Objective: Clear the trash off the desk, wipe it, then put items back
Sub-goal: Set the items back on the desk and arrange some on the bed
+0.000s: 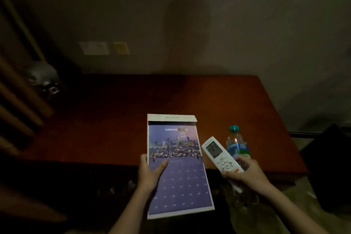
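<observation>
A purple calendar with a city skyline photo is held out over the front edge of the reddish-brown desk. My left hand grips its left edge, thumb on the printed face. My right hand holds two things together: a white remote control with a lit display, and a clear plastic water bottle with a teal cap and a blue-green label. Both are tilted up and left, over the desk's front right part.
The room is dim. A wall with white and yellow socket plates rises behind the desk. A silvery object sits in the dark at the far left beside wooden slats. A dark shape stands right of the desk.
</observation>
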`<act>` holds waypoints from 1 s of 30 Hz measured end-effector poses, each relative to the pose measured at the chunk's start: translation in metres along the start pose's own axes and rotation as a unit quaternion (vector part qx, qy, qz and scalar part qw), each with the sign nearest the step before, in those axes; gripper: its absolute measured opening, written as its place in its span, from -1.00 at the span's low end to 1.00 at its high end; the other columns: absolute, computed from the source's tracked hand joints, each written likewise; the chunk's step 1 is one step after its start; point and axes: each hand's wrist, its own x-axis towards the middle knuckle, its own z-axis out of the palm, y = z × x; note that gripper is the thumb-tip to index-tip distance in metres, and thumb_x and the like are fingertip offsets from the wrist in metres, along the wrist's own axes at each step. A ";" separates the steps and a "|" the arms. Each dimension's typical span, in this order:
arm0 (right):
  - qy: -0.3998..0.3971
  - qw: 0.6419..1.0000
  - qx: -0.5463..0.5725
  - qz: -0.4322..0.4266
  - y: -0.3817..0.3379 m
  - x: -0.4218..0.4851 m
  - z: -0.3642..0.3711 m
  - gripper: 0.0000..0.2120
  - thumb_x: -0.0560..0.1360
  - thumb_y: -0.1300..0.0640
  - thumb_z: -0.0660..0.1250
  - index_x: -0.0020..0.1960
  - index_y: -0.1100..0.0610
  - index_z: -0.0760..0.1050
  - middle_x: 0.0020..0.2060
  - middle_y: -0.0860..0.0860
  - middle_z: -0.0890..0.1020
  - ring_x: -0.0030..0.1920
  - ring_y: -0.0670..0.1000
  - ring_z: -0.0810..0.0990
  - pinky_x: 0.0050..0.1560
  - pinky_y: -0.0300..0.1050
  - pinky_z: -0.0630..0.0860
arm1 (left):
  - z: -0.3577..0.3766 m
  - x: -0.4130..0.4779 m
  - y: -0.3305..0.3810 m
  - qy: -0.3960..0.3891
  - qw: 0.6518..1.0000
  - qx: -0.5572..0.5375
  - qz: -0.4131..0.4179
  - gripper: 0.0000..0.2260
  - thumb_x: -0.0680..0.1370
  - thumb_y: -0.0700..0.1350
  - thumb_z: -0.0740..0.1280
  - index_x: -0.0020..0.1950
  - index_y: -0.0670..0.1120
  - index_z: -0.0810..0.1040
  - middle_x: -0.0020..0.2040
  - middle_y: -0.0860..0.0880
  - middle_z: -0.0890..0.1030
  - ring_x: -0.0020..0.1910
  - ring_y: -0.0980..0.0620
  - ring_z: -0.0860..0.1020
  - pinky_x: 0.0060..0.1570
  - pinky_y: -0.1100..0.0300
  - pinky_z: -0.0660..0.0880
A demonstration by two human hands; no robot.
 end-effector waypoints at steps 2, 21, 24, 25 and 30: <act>0.011 1.000 -0.007 0.026 0.016 0.013 -0.019 -0.63 0.25 0.15 0.57 -0.03 0.16 0.50 -0.03 0.01 0.59 -0.11 -0.06 0.62 -0.29 -0.25 0.56 | 0.030 0.015 0.005 -0.029 1.000 0.005 -0.007 -0.63 0.40 0.01 0.51 0.04 0.05 0.37 0.01 -0.04 0.54 -0.01 -0.06 0.55 0.02 -0.16 0.55; 0.075 0.986 -0.028 0.146 0.074 0.193 -0.088 -0.62 0.19 0.09 0.61 -0.12 0.02 0.46 0.14 0.05 0.40 -0.07 0.08 0.59 -0.35 -0.18 0.59 | 0.183 0.131 0.072 0.044 0.986 0.125 -0.097 -0.52 0.43 -0.02 0.49 0.20 -0.13 0.35 0.15 -0.14 0.39 0.04 -0.09 0.44 -0.10 0.10 0.42; 0.103 0.985 -0.024 0.137 0.063 0.200 -0.077 -0.64 0.24 0.18 0.57 -0.09 0.08 0.44 0.16 -0.02 0.33 0.05 0.04 0.48 -0.25 -0.22 0.53 | 0.181 0.152 0.080 0.032 0.983 0.158 -0.093 -0.50 0.45 -0.03 0.46 0.27 -0.17 0.35 0.22 -0.16 0.35 0.09 -0.10 0.44 -0.03 0.11 0.43; 0.112 0.985 -0.014 0.134 0.057 0.203 -0.075 -0.64 0.26 0.18 0.57 -0.06 0.10 0.45 0.17 -0.02 0.35 0.06 0.03 0.47 -0.27 -0.26 0.50 | 0.181 0.158 0.083 0.023 0.982 0.164 -0.092 -0.50 0.46 -0.04 0.45 0.29 -0.18 0.35 0.24 -0.17 0.34 0.11 -0.11 0.44 0.01 0.10 0.43; 0.137 0.975 0.056 0.166 0.043 0.207 -0.076 -0.69 0.26 0.15 0.57 -0.11 0.13 0.50 0.35 0.09 0.37 0.23 0.15 0.45 0.08 0.06 0.57 | 0.184 0.182 0.093 -0.023 0.965 0.237 -0.108 -0.45 0.43 0.08 0.45 0.32 -0.03 0.32 0.27 -0.13 0.40 0.19 -0.12 0.43 0.15 -0.02 0.40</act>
